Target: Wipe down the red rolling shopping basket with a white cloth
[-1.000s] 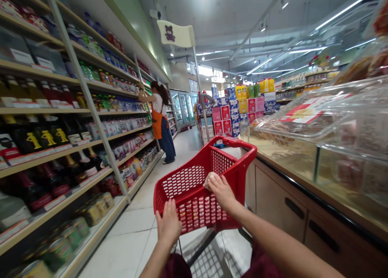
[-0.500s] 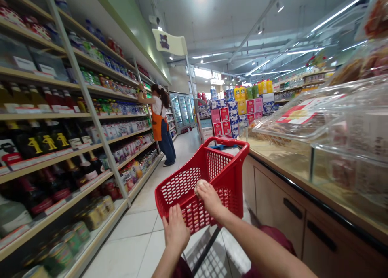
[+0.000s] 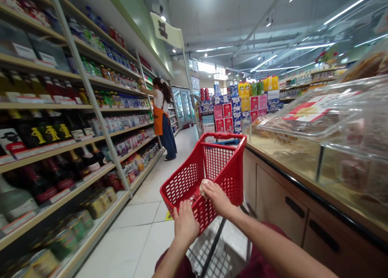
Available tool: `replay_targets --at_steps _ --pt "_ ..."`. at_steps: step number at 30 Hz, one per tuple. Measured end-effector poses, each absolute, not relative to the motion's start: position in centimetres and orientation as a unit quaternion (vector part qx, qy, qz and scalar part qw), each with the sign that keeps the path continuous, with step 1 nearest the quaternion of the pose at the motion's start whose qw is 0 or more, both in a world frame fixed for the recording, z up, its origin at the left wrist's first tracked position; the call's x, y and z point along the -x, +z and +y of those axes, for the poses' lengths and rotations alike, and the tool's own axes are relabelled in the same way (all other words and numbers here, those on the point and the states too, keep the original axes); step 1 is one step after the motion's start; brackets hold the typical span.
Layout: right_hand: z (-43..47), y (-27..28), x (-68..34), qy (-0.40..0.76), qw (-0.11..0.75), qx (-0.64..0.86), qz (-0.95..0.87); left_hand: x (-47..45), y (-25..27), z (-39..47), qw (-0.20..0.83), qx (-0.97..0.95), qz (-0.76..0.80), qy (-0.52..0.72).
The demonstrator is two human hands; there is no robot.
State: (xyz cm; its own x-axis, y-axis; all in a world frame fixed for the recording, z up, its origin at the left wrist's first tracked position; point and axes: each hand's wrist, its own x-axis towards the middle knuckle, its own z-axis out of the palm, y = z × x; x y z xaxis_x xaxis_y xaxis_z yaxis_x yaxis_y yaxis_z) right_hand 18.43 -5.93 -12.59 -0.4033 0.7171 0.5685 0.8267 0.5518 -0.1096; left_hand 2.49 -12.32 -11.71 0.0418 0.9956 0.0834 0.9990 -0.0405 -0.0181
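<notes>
The 2 hands meet a red shopping cart (image 3: pixel 233 181), which stands on the tiled floor (image 3: pixel 139 225) directly in front of the person. Its basket's long axis runs from the narrow nose, near and to the left, away to the handle (image 3: pixel 222 136) at the far right. The key relation is along the near long rim (image 3: pixel 233 155): the left hand (image 3: pixel 186 221) is close to the nose corner, and the right hand (image 3: pixel 216 196) is farther up the same edge, toward the handle and nearer to it.

A crumpled pale cloth (image 3: pixel 204 187) lies on this rim at the tips of the right fingers, on their left side, partly inside the basket's edge. The right hand's grip is narrow: the fingers are bunched and curved over the cloth, pressing it to the rim; the thumb is hidden. The left hand is spread fairly flat, fingers almost straight over the rim, with no loose thing showing in it.

To the left is a shelf unit (image 3: pixel 119 177) of bottles and cans; to the right, a counter (image 3: pixel 280 189) bears clear plastic trays (image 3: pixel 318 112). Beyond, 1 worker in an orange apron (image 3: pixel 158 122) reaches toward the shelves.
</notes>
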Motion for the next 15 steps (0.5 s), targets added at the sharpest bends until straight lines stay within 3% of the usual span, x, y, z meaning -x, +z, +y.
replay_targets --at_steps 8,15 --pt "-6.3 -10.8 -22.5 -0.023 0.264 0.55 -0.792 -2.4 -11.7 -11.2 0.027 0.779 -0.627 -0.02" --pt "-10.6 -13.3 -22.5 -0.05 0.259 0.498 -0.826 -3.1 -12.0 -10.6 0.046 0.795 -0.605 -0.025"
